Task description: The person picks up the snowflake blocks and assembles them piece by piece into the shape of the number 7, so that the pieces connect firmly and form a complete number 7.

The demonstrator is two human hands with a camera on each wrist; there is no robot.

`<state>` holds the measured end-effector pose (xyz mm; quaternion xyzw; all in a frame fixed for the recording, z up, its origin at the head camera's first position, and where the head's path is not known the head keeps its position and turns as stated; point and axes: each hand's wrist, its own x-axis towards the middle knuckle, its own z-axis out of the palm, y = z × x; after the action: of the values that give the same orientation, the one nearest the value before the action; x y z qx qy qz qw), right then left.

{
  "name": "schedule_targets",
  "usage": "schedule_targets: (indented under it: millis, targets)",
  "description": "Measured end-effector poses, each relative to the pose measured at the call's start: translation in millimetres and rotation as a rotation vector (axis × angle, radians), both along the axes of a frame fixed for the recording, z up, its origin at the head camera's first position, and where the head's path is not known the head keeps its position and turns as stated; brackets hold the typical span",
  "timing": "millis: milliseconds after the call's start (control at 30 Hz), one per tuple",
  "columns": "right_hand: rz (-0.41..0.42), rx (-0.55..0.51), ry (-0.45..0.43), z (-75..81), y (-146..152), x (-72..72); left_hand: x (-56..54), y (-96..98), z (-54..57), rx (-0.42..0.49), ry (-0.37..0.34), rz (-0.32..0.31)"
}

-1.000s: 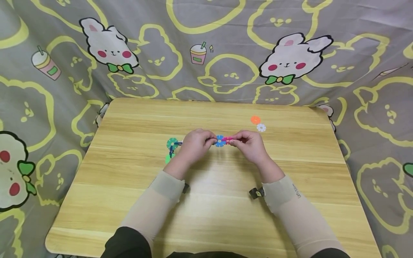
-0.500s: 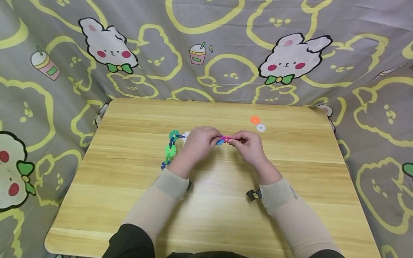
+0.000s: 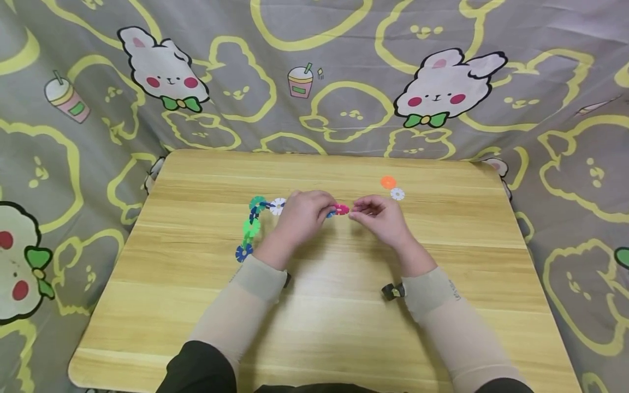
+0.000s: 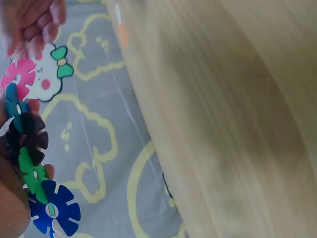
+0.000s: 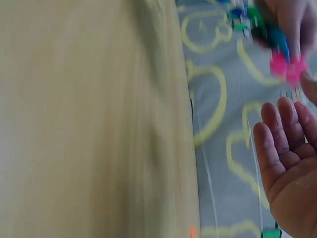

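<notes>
My left hand (image 3: 307, 215) grips a chain of interlocking snowflake discs near its right end. A pink disc (image 3: 341, 209) forms that end, slotted into a light blue disc (image 4: 17, 106) that shows by my fingers in the left wrist view. On the other side of the hand, the chain runs through a white disc (image 3: 277, 206) and a teal-green disc (image 3: 257, 205). There it bends toward me, through a bright green disc (image 3: 251, 227) to a dark blue one (image 3: 243, 252). My right hand (image 3: 380, 215) is just right of the pink disc, fingers loosely bent and holding nothing.
Two loose discs, one orange (image 3: 388, 182) and one white (image 3: 397, 194), lie on the wooden table (image 3: 452, 234) beyond my right hand. A patterned grey curtain (image 3: 344, 65) hangs around the table's back and sides.
My right hand has let go of the pink disc and drawn slightly to the right. The chain's left part has swung into view from behind my left forearm.
</notes>
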<state>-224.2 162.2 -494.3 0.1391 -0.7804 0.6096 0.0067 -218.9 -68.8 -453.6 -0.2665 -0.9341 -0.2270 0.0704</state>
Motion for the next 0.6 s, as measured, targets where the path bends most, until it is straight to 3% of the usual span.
schedule_targets:
  millis: [100,367,600]
  targets:
    - [-0.057,0.042,-0.003,-6.4,23.4,-16.8,-1.6,-3.9,1.1,0.004,0.003,0.012]
    - [-0.323,0.294,-0.092,-29.5,76.0,-56.6,-3.1,-9.9,-0.4,0.022,0.004,0.029]
    - [-0.357,0.473,-0.180,-40.2,87.1,-72.1,-3.1,-11.3,-0.7,0.032,0.005,0.029]
